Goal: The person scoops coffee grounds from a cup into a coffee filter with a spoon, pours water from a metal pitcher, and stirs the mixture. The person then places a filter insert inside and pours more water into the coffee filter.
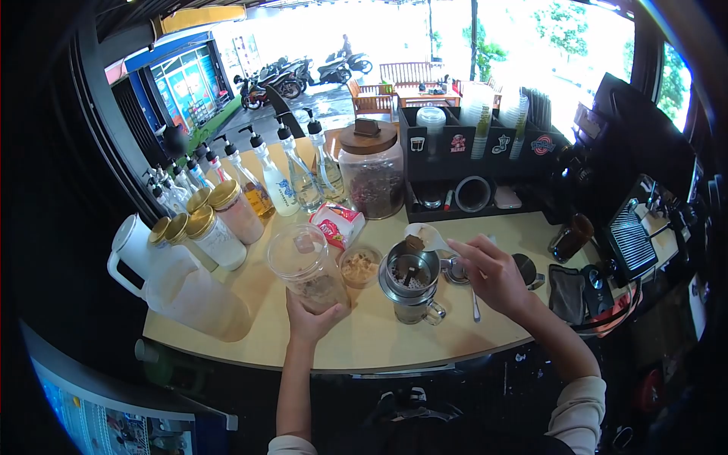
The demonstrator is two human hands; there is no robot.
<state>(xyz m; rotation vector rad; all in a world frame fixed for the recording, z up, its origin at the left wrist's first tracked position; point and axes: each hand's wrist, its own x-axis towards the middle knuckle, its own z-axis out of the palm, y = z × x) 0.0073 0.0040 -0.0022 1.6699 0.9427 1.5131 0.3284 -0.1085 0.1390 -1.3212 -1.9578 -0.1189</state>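
My left hand (317, 315) is wrapped round the lower part of a clear open jar (307, 265). In my right hand (489, 273) is a white scoop (427, 235) with brown powder in it, held over the rim of a metal drip filter (410, 269). Below the filter is a glass mug (415, 312) with a handle on its right. Dark bits show inside the filter. Between jar and filter, a small bowl (360, 267) holds light brown crumbs. A spoon (475, 307) lies right of the mug.
Pump bottles (274, 182) line the back left, with gold-lidded jars (218, 236) and a plastic pitcher (193, 296) in front. A wooden-lidded jar (371, 174), a red-white packet (337, 225) and a black cup organizer (474, 144) stand behind. A coffee machine (633, 235) is at right.
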